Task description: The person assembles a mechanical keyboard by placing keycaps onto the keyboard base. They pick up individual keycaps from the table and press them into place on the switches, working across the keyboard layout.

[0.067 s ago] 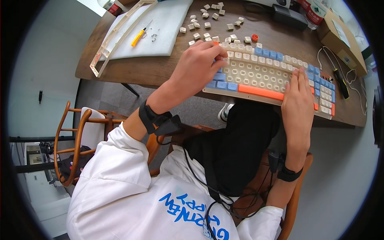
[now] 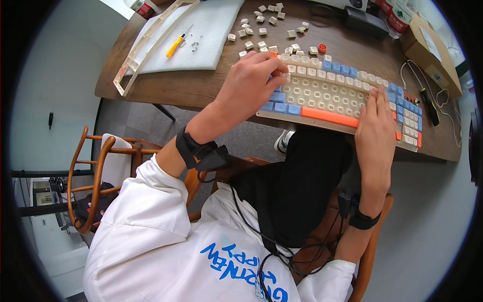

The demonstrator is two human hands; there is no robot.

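A mechanical keyboard point(image 2: 324, 94) lies near the table's front edge, with white, blue and orange keycaps around its rim. Across its middle rows the bare switches show without caps. Over its left end is my left hand point(image 2: 250, 78), thumb and forefinger pinched together at a white keycap point(image 2: 286, 77) at the left of those rows. Whether that cap sits fully on its switch I cannot tell. My right hand point(image 2: 376, 118) rests on the right part of the keyboard, fingers stretched out with nothing in them. Loose white keycaps point(image 2: 262, 31) lie scattered beyond the keyboard, beside a round red cap point(image 2: 322, 48).
At the left, a white foam sheet point(image 2: 211, 45) bears a clear frame point(image 2: 146, 43), a yellow screwdriver point(image 2: 175, 46) and small metal bits. Rightward are a black-and-yellow screwdriver point(image 2: 431, 108), a white cable point(image 2: 443, 95), a cardboard box point(image 2: 427, 55) and a black box point(image 2: 366, 22).
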